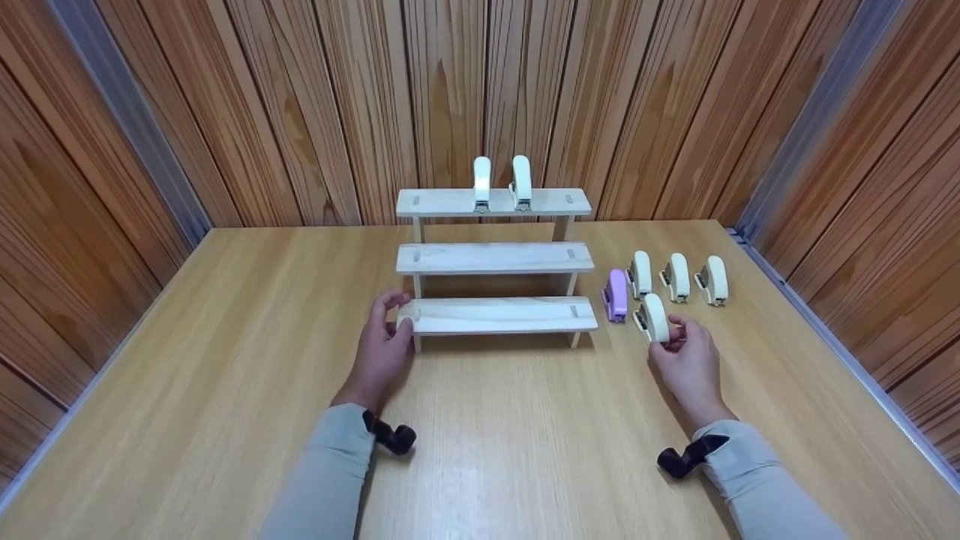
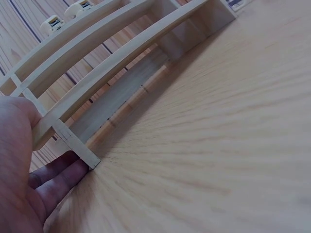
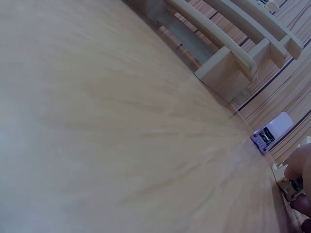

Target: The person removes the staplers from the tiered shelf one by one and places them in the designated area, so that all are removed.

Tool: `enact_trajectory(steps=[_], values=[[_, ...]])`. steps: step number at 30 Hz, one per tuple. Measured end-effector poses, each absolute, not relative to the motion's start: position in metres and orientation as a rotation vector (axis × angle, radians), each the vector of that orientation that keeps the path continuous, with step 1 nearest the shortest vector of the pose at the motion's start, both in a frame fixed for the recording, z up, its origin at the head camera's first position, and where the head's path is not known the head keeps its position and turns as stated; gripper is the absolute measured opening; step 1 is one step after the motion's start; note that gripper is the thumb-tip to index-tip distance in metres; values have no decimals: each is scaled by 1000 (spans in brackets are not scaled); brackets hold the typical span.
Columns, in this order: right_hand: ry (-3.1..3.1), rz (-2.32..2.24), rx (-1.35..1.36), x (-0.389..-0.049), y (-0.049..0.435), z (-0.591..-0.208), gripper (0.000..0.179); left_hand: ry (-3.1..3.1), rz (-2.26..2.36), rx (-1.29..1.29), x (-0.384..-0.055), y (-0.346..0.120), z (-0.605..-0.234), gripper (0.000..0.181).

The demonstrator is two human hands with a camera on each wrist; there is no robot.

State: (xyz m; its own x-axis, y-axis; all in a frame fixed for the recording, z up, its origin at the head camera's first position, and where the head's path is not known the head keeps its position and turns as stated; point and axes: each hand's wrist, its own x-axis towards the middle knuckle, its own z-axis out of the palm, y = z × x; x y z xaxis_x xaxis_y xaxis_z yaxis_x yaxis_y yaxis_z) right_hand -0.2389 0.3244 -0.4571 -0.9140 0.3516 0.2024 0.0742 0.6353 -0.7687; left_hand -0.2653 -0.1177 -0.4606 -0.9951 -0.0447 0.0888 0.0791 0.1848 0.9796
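A three-step wooden rack (image 1: 495, 257) stands on the table. My left hand (image 1: 380, 351) grips the left end of its lowest step, the thumb in front. In the left wrist view the fingers (image 2: 63, 182) of that hand lie against the rack's side leg. Right of the rack, my right hand (image 1: 690, 360) pinches a white stapler (image 1: 655, 319) between thumb and fingers; in the right wrist view this stapler (image 3: 282, 177) is partly hidden by the hand. Just left of it stands a purple stapler (image 1: 616, 295). Two white staplers, a left one (image 1: 481, 182) and a right one (image 1: 521, 182), stand on the top step.
Three more white staplers stand in a row behind the right hand: a left one (image 1: 640, 274), a middle one (image 1: 677, 277) and a right one (image 1: 714, 280). Wood-panelled walls (image 1: 300, 112) enclose the table (image 1: 225, 337) at the back and sides.
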Motion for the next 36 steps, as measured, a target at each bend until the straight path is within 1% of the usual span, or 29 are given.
enact_trajectory(steps=[10,20,24,32,36], values=[[-2518,1195,-384,-236,325,-458,49,-2357,-1963,3,-264,-117,-461,37],[-2483,1180,-374,-230,324,-458,47,-2357,-1920,-43,-266,-116,-461,43],[-2488,1186,-385,-230,325,-458,47,-2370,-1924,-14,-266,-115,-461,42],[-2501,1214,-410,-231,326,-456,49,-2374,-1905,-39,-267,-116,-459,43],[-2530,1276,-395,-231,327,-453,55,-2374,-1914,-14,-265,-116,-459,43]])
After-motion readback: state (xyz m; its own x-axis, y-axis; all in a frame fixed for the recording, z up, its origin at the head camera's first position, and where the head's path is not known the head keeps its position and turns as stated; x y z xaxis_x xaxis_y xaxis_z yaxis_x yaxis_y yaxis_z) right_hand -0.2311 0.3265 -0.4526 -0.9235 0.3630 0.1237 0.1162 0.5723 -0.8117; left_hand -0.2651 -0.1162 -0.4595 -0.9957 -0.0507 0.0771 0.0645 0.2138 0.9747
